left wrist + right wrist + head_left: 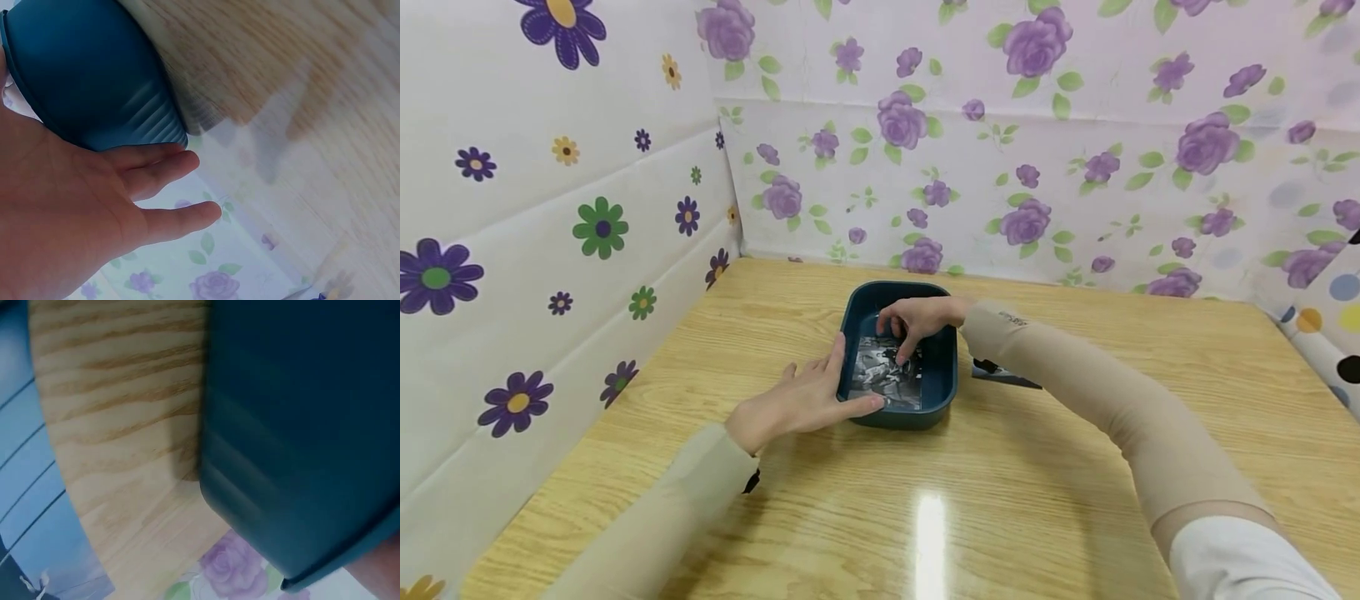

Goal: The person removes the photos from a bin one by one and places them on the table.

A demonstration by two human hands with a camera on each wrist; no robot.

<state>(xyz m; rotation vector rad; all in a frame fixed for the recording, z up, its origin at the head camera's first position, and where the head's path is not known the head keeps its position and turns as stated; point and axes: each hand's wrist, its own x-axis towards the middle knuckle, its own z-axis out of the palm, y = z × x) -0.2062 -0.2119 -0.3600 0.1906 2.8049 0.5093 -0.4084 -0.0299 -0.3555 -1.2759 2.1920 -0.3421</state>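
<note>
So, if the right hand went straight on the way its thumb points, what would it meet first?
Probably the black-and-white print in the blue tray; the right hand may already touch it.

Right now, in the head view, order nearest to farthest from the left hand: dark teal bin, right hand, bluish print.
1. Dark teal bin, touching the left hand.
2. Right hand, partly inside the bin.
3. Bluish print, right of the bin.
</note>
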